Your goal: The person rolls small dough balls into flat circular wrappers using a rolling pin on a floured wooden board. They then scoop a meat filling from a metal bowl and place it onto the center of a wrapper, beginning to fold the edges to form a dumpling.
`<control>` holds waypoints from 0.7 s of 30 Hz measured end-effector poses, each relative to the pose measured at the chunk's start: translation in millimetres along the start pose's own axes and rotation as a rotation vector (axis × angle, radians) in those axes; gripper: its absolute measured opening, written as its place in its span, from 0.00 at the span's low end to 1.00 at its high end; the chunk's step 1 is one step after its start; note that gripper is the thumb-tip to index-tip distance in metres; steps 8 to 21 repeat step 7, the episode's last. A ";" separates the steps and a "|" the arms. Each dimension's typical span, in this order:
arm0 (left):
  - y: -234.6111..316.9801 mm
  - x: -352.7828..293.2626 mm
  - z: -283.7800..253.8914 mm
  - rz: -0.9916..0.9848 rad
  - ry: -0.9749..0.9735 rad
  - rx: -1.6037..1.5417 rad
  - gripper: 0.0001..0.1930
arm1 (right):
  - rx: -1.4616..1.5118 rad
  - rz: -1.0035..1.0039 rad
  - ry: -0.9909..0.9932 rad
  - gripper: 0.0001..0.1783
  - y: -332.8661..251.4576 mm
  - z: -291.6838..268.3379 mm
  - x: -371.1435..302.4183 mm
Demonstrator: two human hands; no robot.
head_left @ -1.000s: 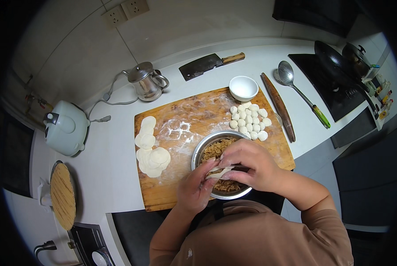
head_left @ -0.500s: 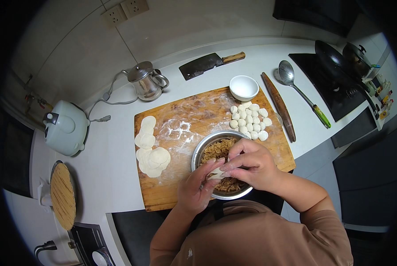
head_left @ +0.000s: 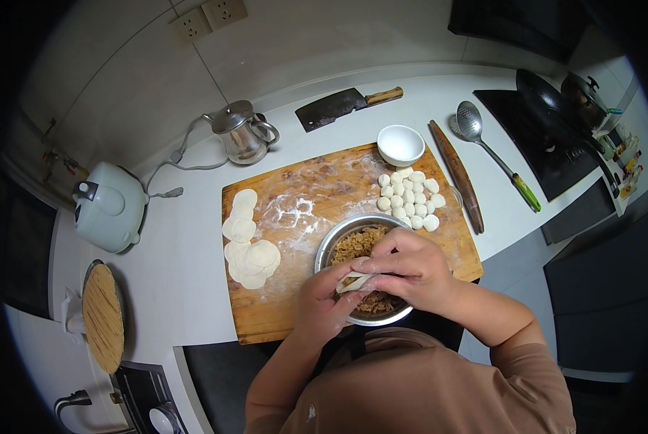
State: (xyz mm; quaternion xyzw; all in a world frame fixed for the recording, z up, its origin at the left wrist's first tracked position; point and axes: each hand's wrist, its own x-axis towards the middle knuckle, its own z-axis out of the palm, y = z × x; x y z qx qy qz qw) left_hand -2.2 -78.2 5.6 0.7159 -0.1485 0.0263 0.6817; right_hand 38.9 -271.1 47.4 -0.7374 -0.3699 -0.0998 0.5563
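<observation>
A dumpling [head_left: 351,283], its wrapper folded round brown filling and gaping on the left side, is held between both my hands over a steel bowl. My left hand [head_left: 322,300] cups it from the left, thumb below and fingers above. The fingertips of my right hand [head_left: 414,267] pinch its right edge. Beneath them the steel bowl [head_left: 322,249] holds brown minced filling [head_left: 356,244]. On the wooden board [head_left: 295,304], round dough wrappers [head_left: 254,262] overlap at the left, and small dough balls [head_left: 408,199] sit in a cluster at the right.
A white bowl [head_left: 401,145] stands at the board's far right corner, with a rolling pin [head_left: 457,177] beside it. Behind lie a cleaver [head_left: 331,110] and a steel kettle [head_left: 243,137]. A slotted ladle [head_left: 471,123] rests near the black stove [head_left: 526,137]. A pale green appliance [head_left: 109,208] stands left.
My left fingers have drawn in over the dumpling, and its open side with filling shows more. The whole view has shifted slightly.
</observation>
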 end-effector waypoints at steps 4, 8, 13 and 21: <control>10.3 2.0 -2.6 0.055 -0.012 0.195 0.22 | -0.032 -0.041 -0.027 0.17 1.2 -1.6 1.7; 14.3 3.1 -2.7 0.098 -0.011 0.261 0.22 | 0.001 -0.047 -0.027 0.16 3.5 -0.8 0.1; 14.3 3.1 -2.7 0.098 -0.011 0.261 0.22 | 0.001 -0.047 -0.027 0.16 3.5 -0.8 0.1; 14.3 3.1 -2.7 0.098 -0.011 0.261 0.22 | 0.001 -0.047 -0.027 0.16 3.5 -0.8 0.1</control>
